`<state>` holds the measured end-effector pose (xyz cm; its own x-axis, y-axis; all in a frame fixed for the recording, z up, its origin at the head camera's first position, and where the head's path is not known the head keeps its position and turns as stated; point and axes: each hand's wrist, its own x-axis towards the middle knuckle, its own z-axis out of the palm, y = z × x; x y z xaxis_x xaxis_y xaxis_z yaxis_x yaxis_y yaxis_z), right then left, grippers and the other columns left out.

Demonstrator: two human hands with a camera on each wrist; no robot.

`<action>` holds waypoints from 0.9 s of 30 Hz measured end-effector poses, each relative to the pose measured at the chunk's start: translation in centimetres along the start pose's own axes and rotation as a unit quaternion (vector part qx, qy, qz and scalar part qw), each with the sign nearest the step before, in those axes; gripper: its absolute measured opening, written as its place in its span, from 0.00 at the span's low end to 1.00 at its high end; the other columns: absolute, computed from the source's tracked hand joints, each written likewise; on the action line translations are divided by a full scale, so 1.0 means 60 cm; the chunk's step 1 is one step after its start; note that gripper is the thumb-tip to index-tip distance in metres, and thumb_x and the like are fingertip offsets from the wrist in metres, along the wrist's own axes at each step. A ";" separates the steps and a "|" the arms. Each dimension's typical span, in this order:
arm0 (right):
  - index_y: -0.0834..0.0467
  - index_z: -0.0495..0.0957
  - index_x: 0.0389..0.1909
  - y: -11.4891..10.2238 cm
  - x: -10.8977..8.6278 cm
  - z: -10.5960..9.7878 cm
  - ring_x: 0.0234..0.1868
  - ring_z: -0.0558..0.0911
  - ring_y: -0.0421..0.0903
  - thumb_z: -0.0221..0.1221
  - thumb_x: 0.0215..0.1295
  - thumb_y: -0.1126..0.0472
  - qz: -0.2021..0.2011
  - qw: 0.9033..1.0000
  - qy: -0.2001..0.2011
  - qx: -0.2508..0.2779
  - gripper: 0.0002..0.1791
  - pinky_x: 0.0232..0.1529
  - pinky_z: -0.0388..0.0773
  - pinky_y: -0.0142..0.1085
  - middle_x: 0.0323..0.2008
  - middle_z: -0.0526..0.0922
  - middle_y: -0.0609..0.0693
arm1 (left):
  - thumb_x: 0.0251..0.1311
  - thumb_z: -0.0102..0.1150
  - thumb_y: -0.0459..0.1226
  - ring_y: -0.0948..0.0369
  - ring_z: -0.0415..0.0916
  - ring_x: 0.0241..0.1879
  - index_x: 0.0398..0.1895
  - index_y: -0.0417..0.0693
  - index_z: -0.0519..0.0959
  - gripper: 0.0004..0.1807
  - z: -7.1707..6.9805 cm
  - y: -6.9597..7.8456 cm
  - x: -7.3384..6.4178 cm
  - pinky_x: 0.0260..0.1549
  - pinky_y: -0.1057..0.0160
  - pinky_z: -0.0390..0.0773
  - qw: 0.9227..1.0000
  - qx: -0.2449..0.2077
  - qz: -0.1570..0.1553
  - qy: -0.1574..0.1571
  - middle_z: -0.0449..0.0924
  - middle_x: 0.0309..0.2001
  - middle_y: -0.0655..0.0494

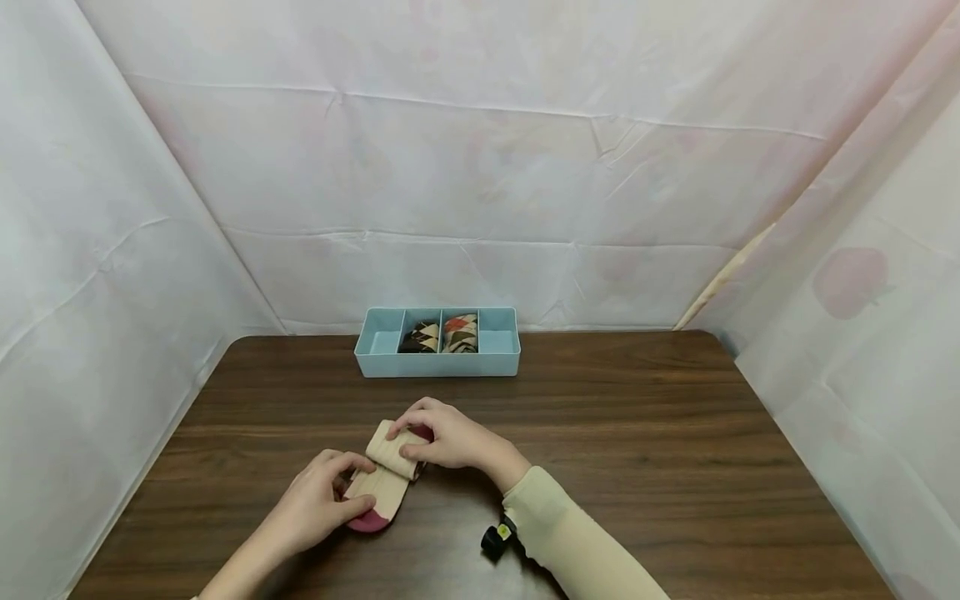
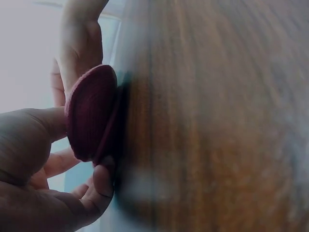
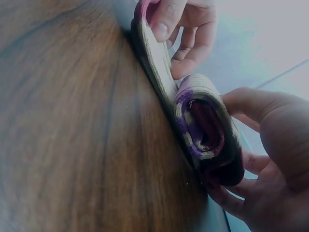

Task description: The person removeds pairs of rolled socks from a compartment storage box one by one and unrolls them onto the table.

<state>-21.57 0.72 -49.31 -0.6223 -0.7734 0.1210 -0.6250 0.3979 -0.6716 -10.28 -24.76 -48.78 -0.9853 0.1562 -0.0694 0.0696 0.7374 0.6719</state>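
A cream pair of socks (image 1: 386, 487) with maroon toes lies on the table, its far part rolled over into a thick roll. My left hand (image 1: 318, 500) holds the flat toe end, thumb by the maroon tip and forefinger at the other edge. In the left wrist view the maroon toe (image 2: 91, 113) shows in two stacked layers between thumb and fingers. My right hand (image 1: 450, 437) grips the roll from the far right side. Purple, cream and maroon layers show at the end of the roll (image 3: 203, 123) in the right wrist view.
A light blue divided box (image 1: 438, 367) stands at the table's back edge. Its two middle compartments hold a dark patterned bundle (image 1: 420, 337) and an argyle-patterned bundle (image 1: 461, 333). A pale curtain (image 1: 465, 167) hangs behind the dark wooden table (image 1: 637, 433).
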 end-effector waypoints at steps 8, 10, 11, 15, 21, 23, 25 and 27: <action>0.45 0.88 0.59 0.006 0.002 0.003 0.60 0.77 0.38 0.67 0.78 0.56 0.000 1.000 0.002 0.010 0.13 0.57 0.75 0.31 0.62 0.80 0.47 | 0.60 0.83 0.41 0.65 0.77 0.36 0.53 0.58 0.88 0.19 0.001 -0.011 0.004 0.35 0.65 0.77 1.000 -0.016 0.001 0.012 0.81 0.53 0.54; 0.45 0.88 0.59 0.007 0.002 0.003 0.60 0.77 0.38 0.67 0.78 0.56 -0.001 1.000 0.004 0.013 0.13 0.57 0.75 0.31 0.62 0.80 0.47 | 0.60 0.83 0.41 0.65 0.77 0.36 0.54 0.57 0.88 0.19 0.002 -0.014 0.006 0.34 0.65 0.77 1.000 -0.019 0.004 0.010 0.81 0.52 0.54; 0.45 0.88 0.59 0.008 0.002 0.003 0.59 0.77 0.37 0.67 0.78 0.56 -0.001 1.000 0.003 0.014 0.13 0.57 0.75 0.31 0.61 0.80 0.47 | 0.60 0.83 0.41 0.65 0.76 0.35 0.54 0.57 0.88 0.19 0.002 -0.016 0.006 0.34 0.65 0.76 1.000 -0.020 0.005 0.008 0.80 0.51 0.54; 0.43 0.87 0.60 0.010 0.001 0.003 0.59 0.76 0.36 0.68 0.77 0.53 0.005 1.000 -0.004 0.020 0.15 0.57 0.75 0.31 0.61 0.79 0.45 | 0.60 0.83 0.41 0.65 0.74 0.34 0.55 0.55 0.87 0.20 0.003 -0.019 0.007 0.32 0.65 0.75 1.000 -0.020 0.005 -0.002 0.78 0.47 0.55; 0.40 0.85 0.64 0.012 -0.002 0.001 0.61 0.75 0.36 0.74 0.71 0.45 0.015 0.999 -0.022 0.030 0.22 0.59 0.75 0.32 0.63 0.78 0.43 | 0.60 0.83 0.42 0.63 0.73 0.35 0.55 0.55 0.86 0.21 0.002 -0.022 0.006 0.32 0.65 0.74 0.999 -0.031 0.000 -0.012 0.76 0.44 0.55; 0.40 0.84 0.65 0.012 -0.004 0.001 0.61 0.75 0.36 0.75 0.69 0.44 0.018 0.999 -0.026 0.030 0.25 0.59 0.75 0.33 0.63 0.77 0.43 | 0.60 0.83 0.42 0.63 0.73 0.35 0.56 0.55 0.86 0.22 0.001 -0.025 0.006 0.33 0.65 0.74 0.999 -0.039 0.005 -0.016 0.76 0.44 0.55; 0.39 0.84 0.66 0.011 -0.005 0.000 0.62 0.75 0.36 0.77 0.66 0.43 0.019 0.999 -0.029 0.028 0.28 0.60 0.75 0.33 0.64 0.76 0.43 | 0.60 0.83 0.43 0.63 0.73 0.36 0.57 0.55 0.85 0.24 0.001 -0.029 0.005 0.33 0.65 0.74 0.999 -0.045 0.017 -0.022 0.75 0.45 0.54; 0.39 0.83 0.66 0.009 -0.005 -0.001 0.63 0.75 0.36 0.78 0.65 0.43 0.019 0.999 -0.031 0.023 0.30 0.61 0.75 0.33 0.64 0.76 0.43 | 0.60 0.83 0.43 0.63 0.73 0.36 0.59 0.54 0.83 0.26 0.000 -0.034 0.004 0.33 0.65 0.74 0.998 -0.049 0.035 -0.029 0.74 0.46 0.53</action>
<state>-21.74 1.22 -49.67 -0.6131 -0.7884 0.0505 -0.5784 0.4044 -0.7085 -10.64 -26.23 -50.18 -0.9679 0.2440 -0.0609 0.1186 0.6566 0.7449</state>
